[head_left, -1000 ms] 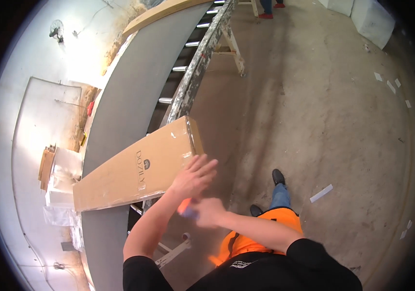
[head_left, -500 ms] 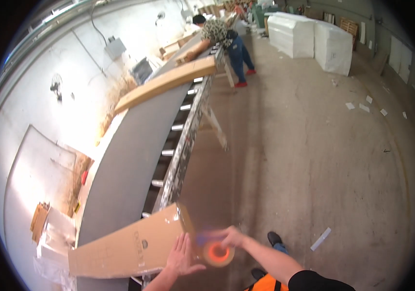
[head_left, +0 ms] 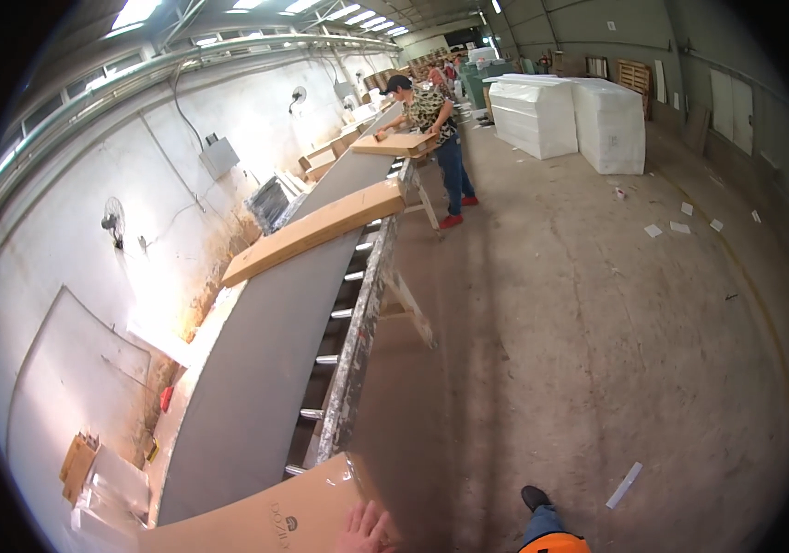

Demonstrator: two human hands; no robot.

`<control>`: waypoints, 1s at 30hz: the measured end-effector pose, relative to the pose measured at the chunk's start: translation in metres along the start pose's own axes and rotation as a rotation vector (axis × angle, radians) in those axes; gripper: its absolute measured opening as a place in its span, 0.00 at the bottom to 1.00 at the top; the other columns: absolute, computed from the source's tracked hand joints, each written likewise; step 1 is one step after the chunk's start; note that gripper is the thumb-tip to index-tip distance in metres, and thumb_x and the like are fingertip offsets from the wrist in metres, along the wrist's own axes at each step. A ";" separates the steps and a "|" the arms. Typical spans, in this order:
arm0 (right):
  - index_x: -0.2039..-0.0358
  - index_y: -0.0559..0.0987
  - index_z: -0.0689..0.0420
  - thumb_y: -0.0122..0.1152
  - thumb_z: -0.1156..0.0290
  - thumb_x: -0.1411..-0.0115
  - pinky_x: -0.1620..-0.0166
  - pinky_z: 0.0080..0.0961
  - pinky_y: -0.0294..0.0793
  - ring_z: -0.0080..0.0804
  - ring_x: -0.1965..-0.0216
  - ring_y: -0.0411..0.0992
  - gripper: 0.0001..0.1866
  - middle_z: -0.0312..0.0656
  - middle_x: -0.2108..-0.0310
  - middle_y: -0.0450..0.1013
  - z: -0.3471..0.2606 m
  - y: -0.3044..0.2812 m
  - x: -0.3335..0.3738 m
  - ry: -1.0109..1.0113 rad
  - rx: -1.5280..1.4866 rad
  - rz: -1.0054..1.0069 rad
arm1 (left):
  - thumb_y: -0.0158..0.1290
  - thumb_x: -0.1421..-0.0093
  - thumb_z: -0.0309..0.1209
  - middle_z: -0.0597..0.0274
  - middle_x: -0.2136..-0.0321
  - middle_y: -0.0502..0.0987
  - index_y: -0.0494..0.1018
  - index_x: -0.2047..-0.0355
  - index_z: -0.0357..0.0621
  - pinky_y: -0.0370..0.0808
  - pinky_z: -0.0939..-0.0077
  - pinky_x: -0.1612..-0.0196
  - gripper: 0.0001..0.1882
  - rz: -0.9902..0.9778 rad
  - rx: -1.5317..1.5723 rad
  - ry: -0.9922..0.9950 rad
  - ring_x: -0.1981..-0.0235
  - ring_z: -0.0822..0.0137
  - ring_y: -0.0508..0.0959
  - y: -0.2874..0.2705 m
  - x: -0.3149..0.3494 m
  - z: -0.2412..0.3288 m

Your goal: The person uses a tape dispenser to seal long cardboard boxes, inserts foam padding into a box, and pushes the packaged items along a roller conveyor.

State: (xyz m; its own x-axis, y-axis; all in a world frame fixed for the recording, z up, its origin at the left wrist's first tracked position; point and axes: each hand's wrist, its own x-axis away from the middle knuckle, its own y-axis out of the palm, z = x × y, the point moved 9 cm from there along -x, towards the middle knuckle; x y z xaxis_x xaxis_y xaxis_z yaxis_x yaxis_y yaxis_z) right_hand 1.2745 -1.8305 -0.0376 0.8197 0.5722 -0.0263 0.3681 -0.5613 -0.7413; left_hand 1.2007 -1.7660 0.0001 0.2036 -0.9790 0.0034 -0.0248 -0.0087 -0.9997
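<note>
A flat brown cardboard box (head_left: 247, 518) lies at the near end of the roller line, cut off by the lower edge of the picture. Clear tape glints near its far right corner. On the box's right end rests my left hand (head_left: 365, 531), fingers stretched out and a little apart, gripping nothing. My right hand is out of view below the picture.
A grey belt (head_left: 247, 387) runs away from me with metal rollers along its right side. Across it lies a long carton (head_left: 321, 230). Farther on, a co-worker (head_left: 436, 120) handles another box (head_left: 396, 145). White wrapped stacks (head_left: 608, 124) stand on the floor right.
My view has tilted up, so the near box and my hands sit lower. The right hand with its tape roll has left the picture. My left hand stays on the box.
</note>
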 end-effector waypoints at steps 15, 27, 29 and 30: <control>0.43 0.76 0.45 0.66 0.60 0.60 0.46 0.27 0.73 0.35 0.52 0.75 0.37 0.30 0.46 0.71 0.219 -0.195 0.201 0.540 -0.417 0.410 | 0.59 0.49 0.61 0.47 0.37 0.64 0.69 0.40 0.45 0.57 0.50 0.33 0.43 -0.057 -0.458 -0.377 0.35 0.45 0.62 0.005 -0.145 -0.117; 0.46 0.80 0.53 0.67 0.83 0.64 0.59 0.20 0.76 0.25 0.55 0.74 0.38 0.33 0.49 0.73 0.335 -0.170 0.053 0.303 -1.113 -0.009 | 0.59 0.46 0.57 0.44 0.42 0.69 0.69 0.44 0.42 0.68 0.54 0.41 0.38 0.120 0.022 -1.024 0.43 0.49 0.72 -0.021 -0.028 -0.036; 0.45 0.79 0.56 0.63 0.87 0.63 0.60 0.22 0.77 0.28 0.54 0.74 0.38 0.36 0.50 0.74 0.320 -0.153 0.003 0.412 -1.320 -0.240 | 0.59 0.45 0.58 0.39 0.37 0.62 0.63 0.39 0.37 0.65 0.50 0.38 0.44 0.168 0.066 -1.204 0.38 0.44 0.67 -0.016 -0.011 -0.037; 0.45 0.79 0.57 0.61 0.88 0.64 0.61 0.23 0.78 0.29 0.55 0.75 0.38 0.38 0.49 0.74 0.313 -0.150 -0.028 0.315 -1.318 -0.248 | 0.58 0.45 0.58 0.36 0.36 0.58 0.59 0.37 0.34 0.60 0.47 0.36 0.47 0.202 0.053 -1.249 0.36 0.40 0.61 -0.017 -0.008 -0.038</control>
State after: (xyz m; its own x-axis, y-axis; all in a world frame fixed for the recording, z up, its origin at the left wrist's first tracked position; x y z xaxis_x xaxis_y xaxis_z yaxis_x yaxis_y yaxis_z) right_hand 1.0591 -1.5754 -0.1351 0.6709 0.6804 0.2950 0.5129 -0.7130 0.4781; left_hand 1.1619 -1.7654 0.0178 0.9838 -0.1034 -0.1466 -0.1298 0.1546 -0.9794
